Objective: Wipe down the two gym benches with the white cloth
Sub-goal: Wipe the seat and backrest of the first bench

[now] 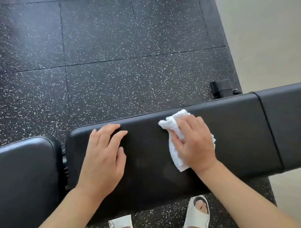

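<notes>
A long black padded gym bench (149, 166) runs across the view in front of me. My right hand (194, 143) presses a crumpled white cloth (174, 126) flat against the bench pad, with cloth showing past the fingertips and under the palm. My left hand (105, 158) rests flat on the pad's left part, fingers straight and holding nothing. A second black pad (22, 181) sits at the lower left, split from the main pad by a narrow gap. Another pad section (289, 124) continues to the right.
Black speckled rubber floor tiles (108, 55) lie beyond the bench. A pale floor (273, 37) begins at the right. A black bench foot (221, 88) shows behind the pad. My feet in white sandals (197, 216) stand under the near edge.
</notes>
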Demonstrator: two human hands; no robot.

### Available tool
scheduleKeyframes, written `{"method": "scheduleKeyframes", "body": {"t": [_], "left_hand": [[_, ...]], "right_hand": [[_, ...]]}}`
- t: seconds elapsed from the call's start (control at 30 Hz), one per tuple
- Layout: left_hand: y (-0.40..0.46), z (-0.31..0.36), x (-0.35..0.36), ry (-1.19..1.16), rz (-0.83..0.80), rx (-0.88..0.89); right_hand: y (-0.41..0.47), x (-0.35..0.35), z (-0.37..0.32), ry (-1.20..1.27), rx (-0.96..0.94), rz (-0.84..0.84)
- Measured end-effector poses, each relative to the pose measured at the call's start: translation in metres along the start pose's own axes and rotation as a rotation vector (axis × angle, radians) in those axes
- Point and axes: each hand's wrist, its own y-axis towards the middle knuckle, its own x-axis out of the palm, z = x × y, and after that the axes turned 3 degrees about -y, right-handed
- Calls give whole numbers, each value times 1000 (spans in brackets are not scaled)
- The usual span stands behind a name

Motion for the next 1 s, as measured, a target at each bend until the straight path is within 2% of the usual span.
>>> {"method": "scheduleKeyframes", "body": {"t": [0.27,0.43,0.6,0.7,0.83,1.0], "left_hand": [[8,93,46,-30,-89,92],[18,140,71,-17,-124,140],[45,194,95,0,-150,234],[68,226,113,26,-165,298],[104,259,137,65,-166,362],[128,278,170,128,-120,263]], "right_hand": [[-59,-66,120,-128,179,45],[-102,-84,115,-97,255,27],[-146,-105,104,8,178,-33],[-156,-120,125,-43,170,-22],[-160,-137,161,-40,293,7],[-164,-145,167,25,303,-54]]}}
